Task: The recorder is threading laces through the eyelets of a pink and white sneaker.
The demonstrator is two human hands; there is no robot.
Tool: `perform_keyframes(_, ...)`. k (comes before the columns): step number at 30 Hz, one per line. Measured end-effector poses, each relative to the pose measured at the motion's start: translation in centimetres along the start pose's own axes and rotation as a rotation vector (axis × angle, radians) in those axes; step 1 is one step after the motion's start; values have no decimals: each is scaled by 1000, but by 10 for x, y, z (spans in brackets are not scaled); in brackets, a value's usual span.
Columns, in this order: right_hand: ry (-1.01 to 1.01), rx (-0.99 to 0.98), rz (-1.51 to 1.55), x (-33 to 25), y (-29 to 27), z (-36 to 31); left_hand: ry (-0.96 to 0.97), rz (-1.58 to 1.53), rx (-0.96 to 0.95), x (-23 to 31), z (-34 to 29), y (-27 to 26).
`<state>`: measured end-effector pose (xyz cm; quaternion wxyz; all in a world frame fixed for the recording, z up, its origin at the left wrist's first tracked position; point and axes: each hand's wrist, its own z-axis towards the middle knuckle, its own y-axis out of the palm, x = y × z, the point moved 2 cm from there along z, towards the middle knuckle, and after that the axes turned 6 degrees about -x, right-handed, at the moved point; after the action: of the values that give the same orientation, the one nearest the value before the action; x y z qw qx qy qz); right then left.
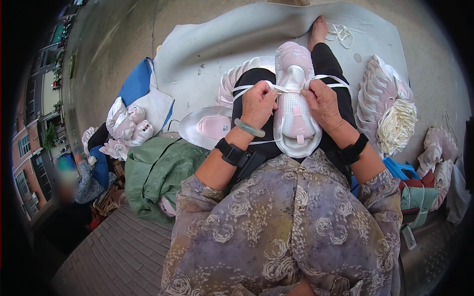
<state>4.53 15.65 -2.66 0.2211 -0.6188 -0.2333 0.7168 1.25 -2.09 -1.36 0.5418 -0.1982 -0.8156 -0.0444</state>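
Lacing pink shoe point(295, 106), both hands point(257, 104) point(323, 102) gripping lace point(284, 89)

Few labels show. On the pink shoe point(295, 106) on the lap, just toward 1 o'clock of the picture's middle, a small pink rectangular tab point(297, 124) sits upright on the white mesh, below the white lace point(289, 89). On the loose pink shoe point(210, 127) at 10 o'clock of the middle there is a tiny pale square patch point(225, 127). At 4 o'clock, near the rim, a white oblong tag point(409, 237) hangs tilted. Far out at 10 o'clock, a green sign panel point(58, 33) is too blurred to make out.
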Motion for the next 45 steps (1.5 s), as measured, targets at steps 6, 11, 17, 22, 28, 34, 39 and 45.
perform_keyframes(6, 128, -10, 228, 5, 1, -3, 17, 56, -28, -1, 2, 2)
perform_keyframes(11, 259, 4, 319, 1, 0, -6, 63, 102, -25, 0, 5, 4)
perform_keyframes(17, 325, 52, 485, 10, -2, -12, 493, 558, 6, 12, 18, 7)
perform_keyframes(22, 264, 108, 434, 3, -18, -21, 278, 500, 75, 14, 8, 2)
perform_keyframes(28, 36, 95, 228, -23, -26, -9, 554, 661, -1, 22, -18, 5)
perform_keyframes(34, -186, -80, -157, -50, -8, 5, 387, 805, -27, 23, -20, 7)
perform_keyframes(39, -213, -83, -290, -52, 6, 8, 354, 750, 32, 17, -16, 8)
perform_keyframes(45, -240, -53, -378, -51, 7, 5, 342, 743, 31, 17, -16, 7)
